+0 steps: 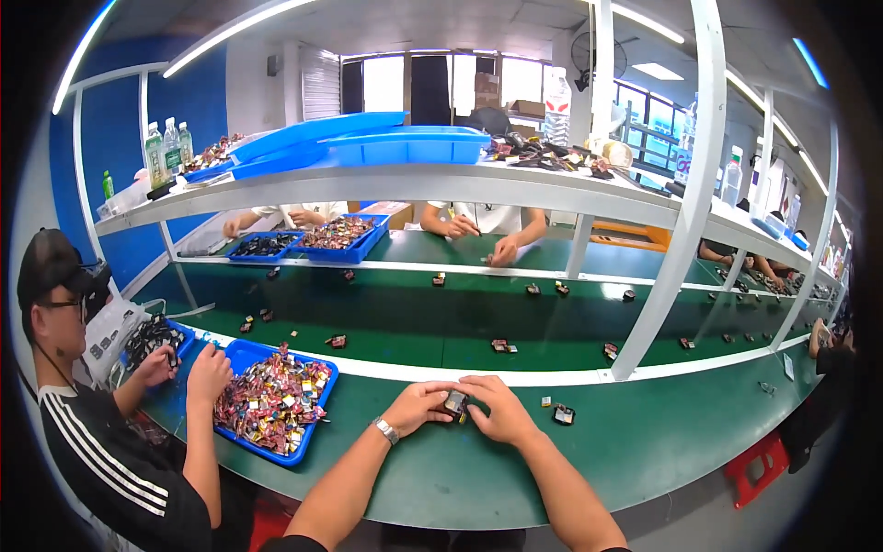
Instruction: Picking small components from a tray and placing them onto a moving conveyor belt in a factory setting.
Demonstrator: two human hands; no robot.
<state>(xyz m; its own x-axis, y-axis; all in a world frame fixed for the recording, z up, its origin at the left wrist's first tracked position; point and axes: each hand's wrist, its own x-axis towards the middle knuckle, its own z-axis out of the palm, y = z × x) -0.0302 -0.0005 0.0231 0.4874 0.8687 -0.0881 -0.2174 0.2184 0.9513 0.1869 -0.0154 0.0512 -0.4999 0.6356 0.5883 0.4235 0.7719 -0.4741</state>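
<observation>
Your forearms (348,486) reach over the table (451,488), your left hand (417,409) curled around a small dark part (455,402), your right hand (501,411) half bent against its other side, its grip unclear. If the left slackens while the right presses, that part could slip. Left of your left hand, the heaped blue tray (244,352) could spill if bumped; right of your right hand, a loose piece (564,416) could be swept aside.
</observation>
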